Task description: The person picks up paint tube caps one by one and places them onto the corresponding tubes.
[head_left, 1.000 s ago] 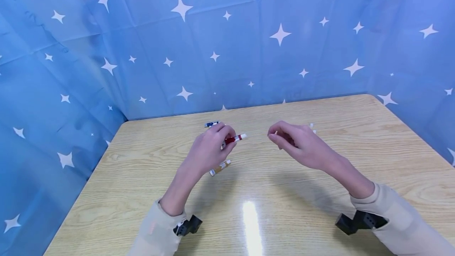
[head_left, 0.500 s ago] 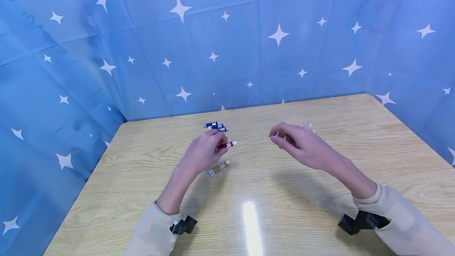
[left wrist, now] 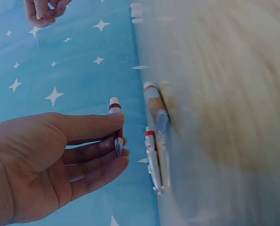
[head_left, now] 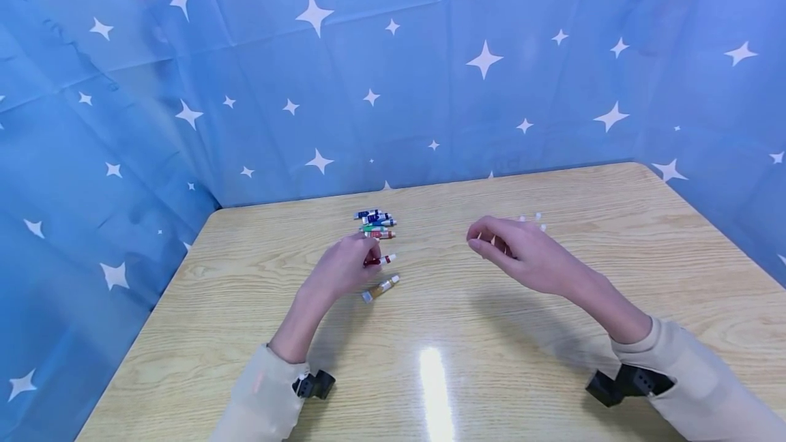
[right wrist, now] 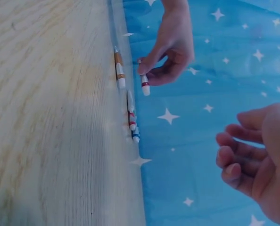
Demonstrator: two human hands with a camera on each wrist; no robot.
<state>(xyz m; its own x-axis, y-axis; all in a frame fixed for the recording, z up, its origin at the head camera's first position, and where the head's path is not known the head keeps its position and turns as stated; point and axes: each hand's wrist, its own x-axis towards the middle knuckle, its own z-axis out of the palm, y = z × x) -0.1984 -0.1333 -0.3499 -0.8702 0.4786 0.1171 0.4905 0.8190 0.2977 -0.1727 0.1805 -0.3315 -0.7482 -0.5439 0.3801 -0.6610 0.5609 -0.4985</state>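
My left hand [head_left: 345, 266] pinches a small dark red paint tube with a white cap [head_left: 385, 260] between thumb and fingers. In the left wrist view the tube [left wrist: 115, 107] stands cap up, apart from the tabletop. A gold-brown paint tube [head_left: 381, 289] lies on the table just in front of that hand. Beyond it lie several more tubes side by side, among them a dark blue one [head_left: 367, 213], a green one [head_left: 373, 228] and an orange-red one [head_left: 382, 234]. My right hand [head_left: 522, 251] hovers over the table, fingers loosely bent, nothing in it.
Several small white pieces [head_left: 538, 216] lie behind my right hand, partly hidden by it. The wooden table [head_left: 491, 374] meets a blue curtain with white stars [head_left: 417, 74] at its back edge. Each sleeve carries a black wrist device [head_left: 314, 385].
My left hand has moved left and down with the dark red tube, uncovering the group of tubes behind it. The right hand has hardly moved.
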